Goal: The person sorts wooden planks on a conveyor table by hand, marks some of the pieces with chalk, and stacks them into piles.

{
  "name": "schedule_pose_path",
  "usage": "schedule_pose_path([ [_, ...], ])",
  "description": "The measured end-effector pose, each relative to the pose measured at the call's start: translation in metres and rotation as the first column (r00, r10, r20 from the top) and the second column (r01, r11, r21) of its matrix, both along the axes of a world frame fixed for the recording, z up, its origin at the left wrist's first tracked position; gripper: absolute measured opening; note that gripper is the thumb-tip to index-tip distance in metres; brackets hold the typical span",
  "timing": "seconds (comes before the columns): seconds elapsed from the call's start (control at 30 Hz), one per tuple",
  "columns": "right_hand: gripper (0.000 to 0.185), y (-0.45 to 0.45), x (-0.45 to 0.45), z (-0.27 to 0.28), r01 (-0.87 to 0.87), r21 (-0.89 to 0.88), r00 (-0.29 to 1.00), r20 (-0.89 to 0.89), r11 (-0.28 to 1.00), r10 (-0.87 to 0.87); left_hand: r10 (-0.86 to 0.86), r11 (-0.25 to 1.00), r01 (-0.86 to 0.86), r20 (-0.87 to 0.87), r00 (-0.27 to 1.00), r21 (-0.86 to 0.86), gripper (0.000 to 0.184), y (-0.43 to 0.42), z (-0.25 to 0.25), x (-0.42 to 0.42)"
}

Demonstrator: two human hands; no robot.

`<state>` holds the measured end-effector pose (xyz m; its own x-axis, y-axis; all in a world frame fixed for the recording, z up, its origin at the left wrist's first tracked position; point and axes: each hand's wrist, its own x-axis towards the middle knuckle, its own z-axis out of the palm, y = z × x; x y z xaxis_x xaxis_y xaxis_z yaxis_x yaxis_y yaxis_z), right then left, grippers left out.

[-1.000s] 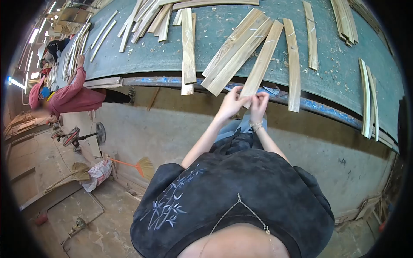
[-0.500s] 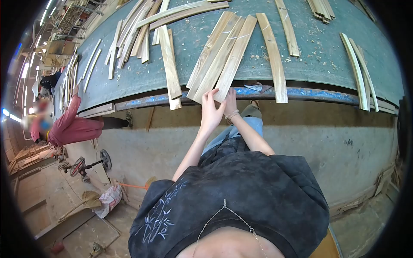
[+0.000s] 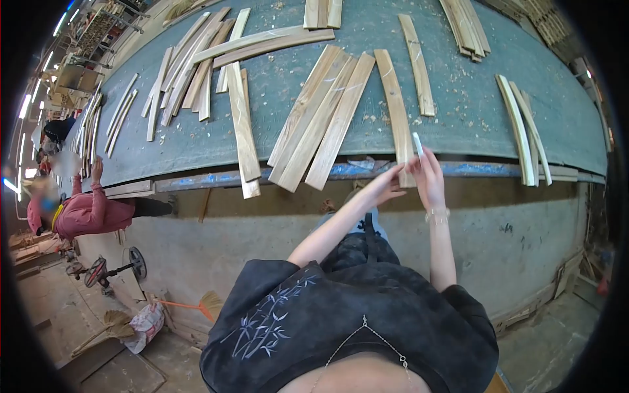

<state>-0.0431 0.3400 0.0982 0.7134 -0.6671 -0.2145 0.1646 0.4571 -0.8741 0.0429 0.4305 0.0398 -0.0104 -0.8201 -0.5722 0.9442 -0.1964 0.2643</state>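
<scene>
My right hand (image 3: 429, 177), with a bracelet at its wrist, is closed around a white chalk stick (image 3: 417, 144) that points up and away from me. Beside it, my left hand (image 3: 385, 185) has its fingers stretched out at the near end of a single wooden strip (image 3: 394, 98). Whether those fingertips press on the strip I cannot tell. This strip lies on the green table and overhangs its front edge. To the left lie three wooden strips (image 3: 321, 121) side by side, with pale marks across them.
The green table (image 3: 452, 131) carries wood shavings and more strips, including a pair (image 3: 241, 131) at left, a pile (image 3: 190, 65) at far left and a bundle (image 3: 524, 131) at right. A person in a red top (image 3: 88, 213) stands along the table's left side.
Both hands have left the near ends of the three strips and moved right to the single strip. The chalk now shows in my right hand. The view has shifted somewhat.
</scene>
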Motion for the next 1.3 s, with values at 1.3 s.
schedule_pose_path([
  [1.3,0.016,-0.183,0.163,-0.058,-0.411,-0.817,0.872,-0.482,0.406,-0.088,-0.043,0.976,-0.084,0.558,0.829,0.200,0.030,0.019,0.110,0.008],
])
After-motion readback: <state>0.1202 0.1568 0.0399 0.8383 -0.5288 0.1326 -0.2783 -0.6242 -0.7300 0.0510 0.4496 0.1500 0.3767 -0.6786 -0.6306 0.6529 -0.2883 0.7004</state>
